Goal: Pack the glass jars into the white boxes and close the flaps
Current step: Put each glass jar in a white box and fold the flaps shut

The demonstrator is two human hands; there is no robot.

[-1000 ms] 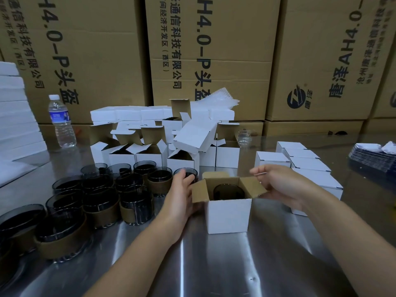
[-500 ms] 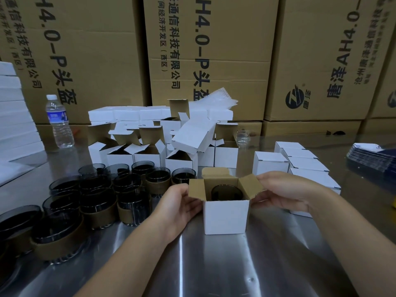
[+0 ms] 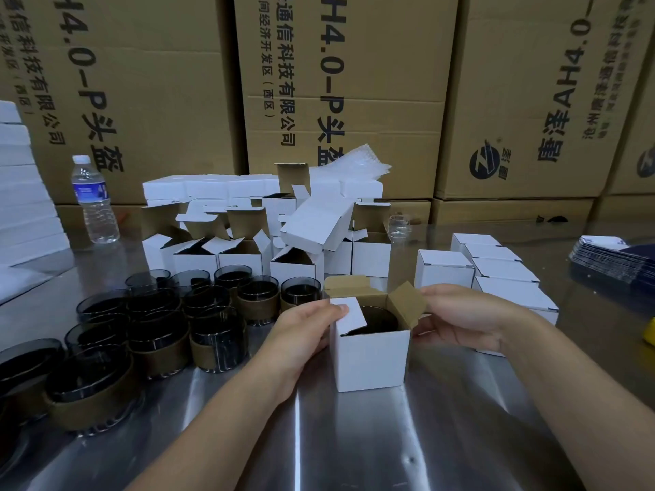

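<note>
A white box (image 3: 372, 359) stands on the steel table in front of me with a dark glass jar (image 3: 381, 322) inside it. My left hand (image 3: 301, 334) holds the box's left side, its thumb pressing the left flap (image 3: 349, 313) down over the jar. My right hand (image 3: 460, 317) grips the right flap (image 3: 407, 304), which still stands up. The back flap (image 3: 345, 287) is upright. Several dark jars with brown paper bands (image 3: 156, 331) stand in a cluster to the left.
Several open white boxes (image 3: 244, 256) are piled behind the jars; closed ones (image 3: 496, 274) line up at the right. A water bottle (image 3: 95, 200) stands far left, a clear glass (image 3: 398, 226) at the back, dark flat sheets (image 3: 613, 256) far right. Big cartons (image 3: 354, 83) wall the back.
My left thumb has folded the left flap inward over the jar. My right hand has closed on the right flap. The box stays in place.
</note>
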